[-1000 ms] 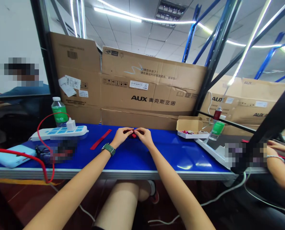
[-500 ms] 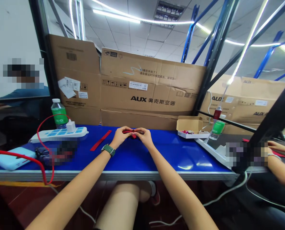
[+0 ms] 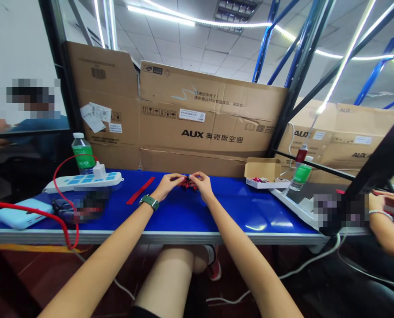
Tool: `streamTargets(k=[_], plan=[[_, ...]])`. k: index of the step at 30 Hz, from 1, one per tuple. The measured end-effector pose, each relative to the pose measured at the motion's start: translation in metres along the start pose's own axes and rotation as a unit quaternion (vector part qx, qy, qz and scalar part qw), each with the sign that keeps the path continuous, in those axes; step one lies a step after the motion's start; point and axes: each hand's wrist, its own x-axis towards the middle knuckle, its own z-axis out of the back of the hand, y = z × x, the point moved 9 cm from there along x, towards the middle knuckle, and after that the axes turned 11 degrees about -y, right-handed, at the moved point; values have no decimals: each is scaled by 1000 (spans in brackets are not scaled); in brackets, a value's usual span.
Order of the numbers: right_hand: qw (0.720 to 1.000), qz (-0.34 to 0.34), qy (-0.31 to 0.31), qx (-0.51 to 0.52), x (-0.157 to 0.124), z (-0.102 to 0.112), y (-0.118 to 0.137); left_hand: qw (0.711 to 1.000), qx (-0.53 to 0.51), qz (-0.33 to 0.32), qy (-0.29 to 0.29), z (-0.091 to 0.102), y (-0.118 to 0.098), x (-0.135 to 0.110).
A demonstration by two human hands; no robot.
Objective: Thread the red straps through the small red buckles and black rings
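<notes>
Tiny red object [image 3: 185,183], details unclear

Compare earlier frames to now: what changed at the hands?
The left hand and right hand have lifted slightly and eased apart. The small red piece, flatter and mostly covered before, now shows bunched between their fingertips. Nothing was let go. Unchanged: the red strip on the blue table and the open cardboard box.

A white power strip [image 3: 84,179] sits on the blue table [image 3: 250,212]; AUX cartons [image 3: 203,119] stand behind.
</notes>
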Motion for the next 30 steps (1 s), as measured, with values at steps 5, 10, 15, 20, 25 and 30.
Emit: streamTargets(k=[5,10,15,20,25,30], plan=[[999,-23,22,19,-5,-5,-3,992,83,-95,6,1,-11,-1],[998,-28,48,-3,-8,-10,-5,961,209,-183,4,-3,-28,-8],[990,-86,106,29,-20,-22,-10,928,273,-253,-4,-7,-43,-14],[986,-110,94,77,-18,-21,-12,932,252,-259,22,-14,-43,-16],[988,-105,90,69,-11,-16,-13,935,246,-257,4,-10,-42,-13],[990,-96,74,71,-8,-14,-12,940,234,-248,-12,-5,-41,-10]])
